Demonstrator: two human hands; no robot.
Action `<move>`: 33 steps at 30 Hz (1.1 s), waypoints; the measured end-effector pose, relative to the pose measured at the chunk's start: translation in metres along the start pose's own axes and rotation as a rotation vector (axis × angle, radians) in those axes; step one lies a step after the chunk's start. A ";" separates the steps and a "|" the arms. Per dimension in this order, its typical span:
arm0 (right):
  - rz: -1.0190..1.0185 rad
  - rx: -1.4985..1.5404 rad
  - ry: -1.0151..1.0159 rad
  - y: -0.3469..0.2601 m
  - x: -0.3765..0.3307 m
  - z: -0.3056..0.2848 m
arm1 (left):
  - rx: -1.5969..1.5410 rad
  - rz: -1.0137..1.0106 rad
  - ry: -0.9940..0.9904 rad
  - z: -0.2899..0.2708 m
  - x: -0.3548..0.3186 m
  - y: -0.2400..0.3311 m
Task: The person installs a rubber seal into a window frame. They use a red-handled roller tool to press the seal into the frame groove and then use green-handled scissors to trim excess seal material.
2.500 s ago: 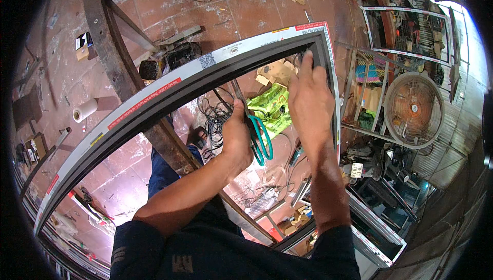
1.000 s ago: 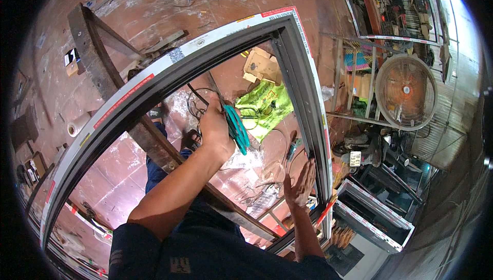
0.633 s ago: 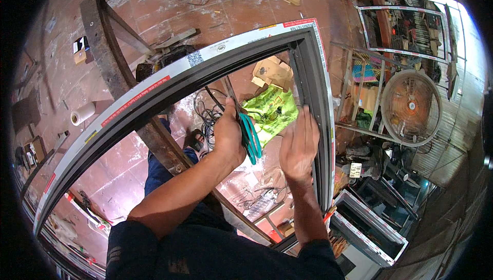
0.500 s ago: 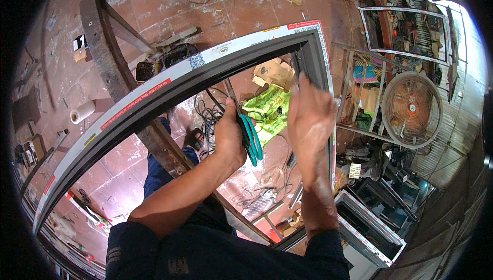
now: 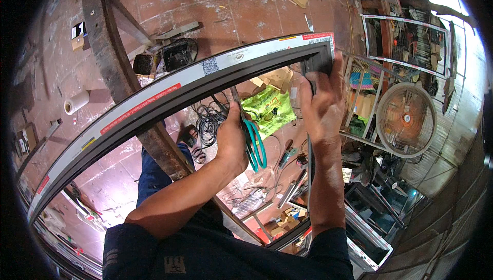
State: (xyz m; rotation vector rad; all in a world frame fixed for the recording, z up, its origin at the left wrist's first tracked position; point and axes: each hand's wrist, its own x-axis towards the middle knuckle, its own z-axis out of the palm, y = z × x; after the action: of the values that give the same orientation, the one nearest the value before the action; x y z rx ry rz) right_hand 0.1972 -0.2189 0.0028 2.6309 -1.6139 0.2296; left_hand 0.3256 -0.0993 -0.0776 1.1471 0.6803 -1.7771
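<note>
A large dark grey window frame (image 5: 154, 100), with white protective tape along its outer edge, lies in front of me and spans the view. My left hand (image 5: 232, 139) is closed round a pair of scissors (image 5: 256, 146) with teal handle loops. Their metal blades point away from me, inside the frame's opening. My right hand (image 5: 323, 103) grips the right side of the frame just below its far right corner. Its thumb is on the inner edge and its fingers reach over the outer edge. Whether a thin strip lies under the fingers I cannot tell.
A rusty metal beam (image 5: 110, 49) supports the frame. Below lie coiled black cables (image 5: 208, 123), a bright yellow-green cloth (image 5: 269, 108) and cardboard (image 5: 277, 79). At right stand a round fan (image 5: 406, 119) and a metal rack (image 5: 354, 137). A white roll (image 5: 77, 103) lies at left.
My right hand has moved up and outward to the frame's corner and now wraps its side. The scissors stay in my left hand. The whole view has shifted slightly.
</note>
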 end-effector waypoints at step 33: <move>0.112 -0.077 0.291 -0.006 0.000 0.033 | 0.033 -0.016 -0.072 -0.008 0.002 -0.004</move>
State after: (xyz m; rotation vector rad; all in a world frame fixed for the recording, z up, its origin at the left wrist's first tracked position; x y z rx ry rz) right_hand 0.2060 -0.2196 -0.0297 2.3232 -1.6337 0.5178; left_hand 0.3247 -0.0921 -0.0830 1.0969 0.6205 -1.8400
